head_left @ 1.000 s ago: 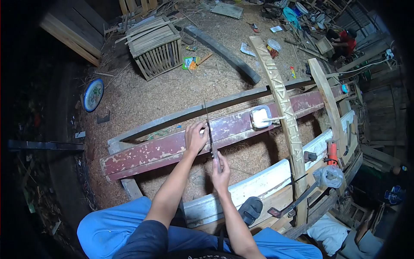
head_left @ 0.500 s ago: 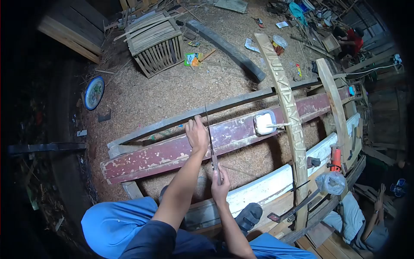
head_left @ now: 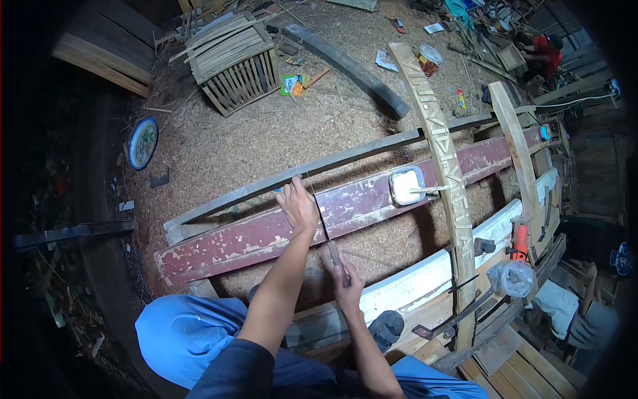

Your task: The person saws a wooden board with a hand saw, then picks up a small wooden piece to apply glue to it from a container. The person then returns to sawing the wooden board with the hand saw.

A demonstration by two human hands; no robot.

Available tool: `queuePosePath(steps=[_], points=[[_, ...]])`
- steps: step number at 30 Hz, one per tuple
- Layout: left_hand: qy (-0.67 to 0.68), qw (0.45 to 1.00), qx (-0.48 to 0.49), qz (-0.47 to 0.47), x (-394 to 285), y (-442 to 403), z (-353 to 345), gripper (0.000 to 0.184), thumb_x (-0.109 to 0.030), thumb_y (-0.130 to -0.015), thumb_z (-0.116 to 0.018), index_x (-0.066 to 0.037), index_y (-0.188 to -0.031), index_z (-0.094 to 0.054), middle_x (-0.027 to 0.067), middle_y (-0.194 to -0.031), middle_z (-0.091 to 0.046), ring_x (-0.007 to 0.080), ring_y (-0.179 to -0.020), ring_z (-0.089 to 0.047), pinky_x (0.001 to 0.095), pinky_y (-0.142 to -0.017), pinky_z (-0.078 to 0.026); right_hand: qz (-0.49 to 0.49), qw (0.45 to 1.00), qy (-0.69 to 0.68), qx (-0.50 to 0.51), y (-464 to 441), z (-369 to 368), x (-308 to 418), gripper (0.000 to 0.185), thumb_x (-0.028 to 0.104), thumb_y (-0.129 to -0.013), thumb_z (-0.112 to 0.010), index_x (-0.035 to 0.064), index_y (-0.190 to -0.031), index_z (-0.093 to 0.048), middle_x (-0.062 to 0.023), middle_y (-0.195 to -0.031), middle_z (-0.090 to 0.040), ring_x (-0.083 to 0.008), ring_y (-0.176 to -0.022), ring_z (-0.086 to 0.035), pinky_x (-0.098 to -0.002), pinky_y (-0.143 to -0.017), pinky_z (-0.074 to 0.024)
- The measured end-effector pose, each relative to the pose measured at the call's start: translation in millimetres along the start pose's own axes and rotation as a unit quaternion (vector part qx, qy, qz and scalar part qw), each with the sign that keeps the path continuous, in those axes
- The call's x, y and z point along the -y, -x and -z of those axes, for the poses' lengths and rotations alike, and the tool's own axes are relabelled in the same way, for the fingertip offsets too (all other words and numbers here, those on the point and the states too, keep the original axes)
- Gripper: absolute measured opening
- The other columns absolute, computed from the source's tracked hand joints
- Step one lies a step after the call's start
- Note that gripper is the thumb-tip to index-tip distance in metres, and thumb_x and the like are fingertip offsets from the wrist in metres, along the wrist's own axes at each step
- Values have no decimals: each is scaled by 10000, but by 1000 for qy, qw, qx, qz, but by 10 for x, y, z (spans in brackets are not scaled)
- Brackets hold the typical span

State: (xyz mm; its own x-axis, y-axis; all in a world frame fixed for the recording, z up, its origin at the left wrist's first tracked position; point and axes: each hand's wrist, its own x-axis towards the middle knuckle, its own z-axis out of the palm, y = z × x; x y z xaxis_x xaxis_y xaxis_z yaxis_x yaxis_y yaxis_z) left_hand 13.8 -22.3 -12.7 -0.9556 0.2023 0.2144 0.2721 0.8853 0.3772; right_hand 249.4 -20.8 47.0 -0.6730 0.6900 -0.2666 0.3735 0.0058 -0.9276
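Observation:
A long thin blade (head_left: 321,219) with a handle lies across the peeling maroon plank (head_left: 266,234). My right hand (head_left: 348,284) is wrapped round its handle, below the plank's near edge. Over the plank, my left hand (head_left: 297,203) is close to the blade's far part with its fingers bent; whether it touches the blade or holds anything is too small to tell. To the right on the plank stands a square tub (head_left: 407,185) of white stuff with a brush laid across its rim.
A carved board (head_left: 444,156) and a plain curved board (head_left: 513,143) cross the planks at right. Near them are a red tool (head_left: 520,241) and a plastic bag (head_left: 516,279). A slatted crate (head_left: 236,66) stands behind. Two people are at the right.
My left hand has gone from beside the middle of the blade to nearer its far end. My right hand has shifted slightly right and down, and the blade is more slanted.

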Motion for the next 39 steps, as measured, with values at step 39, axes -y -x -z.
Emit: queuePosePath(steps=[39], points=[[-39,999,-2,35,-119,-42,61,687,-48,-841,-630,-124,-1493,-429,83,-1242,-579,255,-1235,-494,517,-1090,-287,68,997,30,-36,201,-2,-48,312,118,-1005,-626,17,-1299,-646,-210,-1181,-717,-298,-1090,-721,-371,-922,-558]])
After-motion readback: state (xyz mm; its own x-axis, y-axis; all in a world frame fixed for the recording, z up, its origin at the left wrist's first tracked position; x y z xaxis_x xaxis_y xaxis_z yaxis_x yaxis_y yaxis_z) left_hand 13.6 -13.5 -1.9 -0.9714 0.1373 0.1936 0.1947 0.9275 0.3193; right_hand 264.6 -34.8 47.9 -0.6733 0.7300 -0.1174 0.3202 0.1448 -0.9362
